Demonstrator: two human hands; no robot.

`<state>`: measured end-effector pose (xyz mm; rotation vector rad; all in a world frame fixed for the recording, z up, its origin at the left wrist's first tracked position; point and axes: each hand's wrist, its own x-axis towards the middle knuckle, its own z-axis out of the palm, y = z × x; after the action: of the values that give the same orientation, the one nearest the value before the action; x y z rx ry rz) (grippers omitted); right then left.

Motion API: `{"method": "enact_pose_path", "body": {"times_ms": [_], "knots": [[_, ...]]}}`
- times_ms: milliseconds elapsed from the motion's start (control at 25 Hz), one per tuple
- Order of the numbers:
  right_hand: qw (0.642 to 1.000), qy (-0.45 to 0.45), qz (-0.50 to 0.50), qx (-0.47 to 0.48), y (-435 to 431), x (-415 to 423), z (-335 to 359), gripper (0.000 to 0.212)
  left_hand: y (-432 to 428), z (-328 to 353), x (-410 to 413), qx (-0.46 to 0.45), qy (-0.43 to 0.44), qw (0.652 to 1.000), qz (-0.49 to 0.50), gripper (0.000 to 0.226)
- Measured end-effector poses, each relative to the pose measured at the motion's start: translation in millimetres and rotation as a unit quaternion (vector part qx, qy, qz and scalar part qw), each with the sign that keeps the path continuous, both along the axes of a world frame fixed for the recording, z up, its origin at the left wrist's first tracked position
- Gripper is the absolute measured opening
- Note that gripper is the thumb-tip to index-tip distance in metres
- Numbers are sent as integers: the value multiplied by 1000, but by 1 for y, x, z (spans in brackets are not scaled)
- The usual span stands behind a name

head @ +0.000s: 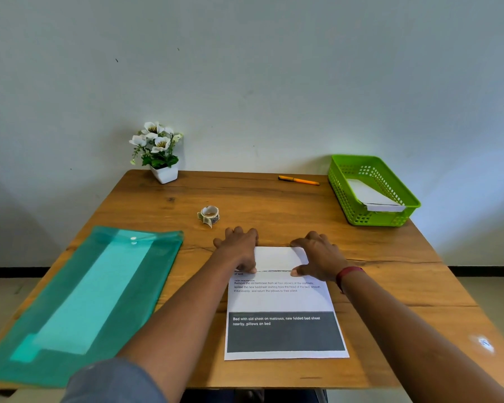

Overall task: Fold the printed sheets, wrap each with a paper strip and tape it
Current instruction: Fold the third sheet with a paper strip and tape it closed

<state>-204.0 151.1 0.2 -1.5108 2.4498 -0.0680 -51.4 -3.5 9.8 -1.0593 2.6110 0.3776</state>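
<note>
Printed sheet (282, 301) lies flat on desk (405, 289), near edge toward the person. Its far end is folded back over the text, blank side up.

Left hand (239, 250) is on the flap's left side, fingers spread at the fold, thumb on the flap's free edge. It presses and grips nothing.

Right hand (317, 257) mirrors it on the flap's right side, arched, thumb down on the free edge.

Tape roll (209, 215) is just beyond the sheet, to the left. Teal folder (85, 292) lies left of the sheet. Orange pen (298, 180) lies well beyond the sheet. Green basket (361, 218) is beyond it to the right, holding folded white paper (370, 196).
</note>
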Motion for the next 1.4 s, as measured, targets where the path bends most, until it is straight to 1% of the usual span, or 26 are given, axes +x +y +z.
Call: {"method": "enact_pose_path", "body": {"times_ms": [120,280,400,440,520,680,760,840,960,1080,1200,1320,1400], "knots": [[1000,13,8,14,-2,0,0,82,-1,0,-2,-13,-12,1000,2,67],[999,38,11,-1,-3,1,0,83,-1,0,4,-28,15,999,11,70],[999,46,3,-26,-1,5,0,82,1,-2,12,-8,69,998,10,68],[998,53,3,-34,0,7,1,81,2,-2,16,-12,91,996,5,67],[996,66,6,-56,3,12,1,79,5,-2,25,-49,131,990,-20,62],[987,104,18,-121,12,23,0,67,15,-3,39,-119,212,969,-49,42],[981,119,19,-149,15,27,-1,55,18,-3,45,-152,249,955,-50,31],[977,125,14,-172,18,29,-1,44,20,-3,49,-177,266,946,-52,25],[973,120,11,-199,20,33,0,32,21,-4,53,-209,268,939,-55,18],[970,125,17,-209,22,36,-2,25,26,-11,56,-218,239,943,-76,17],[973,137,28,-182,25,42,-9,26,31,-20,60,-214,209,950,-88,24],[976,156,39,-148,28,48,-18,25,36,-27,63,-191,203,954,-112,36],[977,150,44,-144,29,50,-24,29,39,-30,63,-193,193,955,-119,38]]}}
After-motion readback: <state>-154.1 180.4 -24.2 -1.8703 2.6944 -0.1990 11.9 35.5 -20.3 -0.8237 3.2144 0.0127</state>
